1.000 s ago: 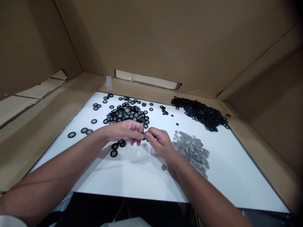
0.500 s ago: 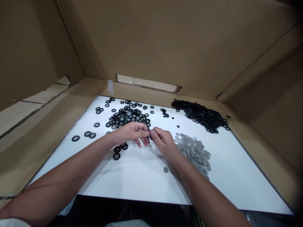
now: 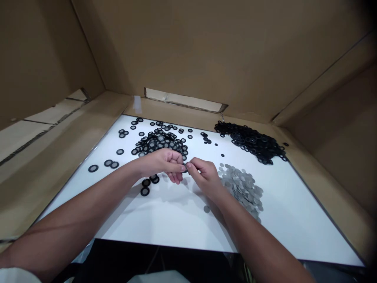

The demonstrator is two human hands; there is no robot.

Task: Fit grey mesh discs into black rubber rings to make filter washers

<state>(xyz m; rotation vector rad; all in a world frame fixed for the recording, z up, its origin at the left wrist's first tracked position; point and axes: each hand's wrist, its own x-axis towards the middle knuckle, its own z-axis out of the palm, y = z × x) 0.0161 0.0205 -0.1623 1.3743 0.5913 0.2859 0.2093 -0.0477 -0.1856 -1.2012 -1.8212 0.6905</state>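
Between the fingertips of both hands is a small black ring, mostly covered by the fingers; whether a grey disc sits in it I cannot tell. My left hand pinches its left side between thumb and fingers. On its right side, my right hand is closed with thumb and forefinger. Just behind my left hand lies a heap of black rings with grey discs in them. A pile of loose grey discs lies right of my right hand. Farther back on the right is a heap of plain black rings.
A white board carries all the piles. Tall cardboard walls enclose it at the back and sides, with a slot cut low in the rear wall. Several filled rings lie scattered at the left, and a single grey disc lies near my right wrist.
The fingers of my left hand have curled in closer together around the ring. Both hands stay pressed together at nearly the same spot, and the view has shifted slightly.
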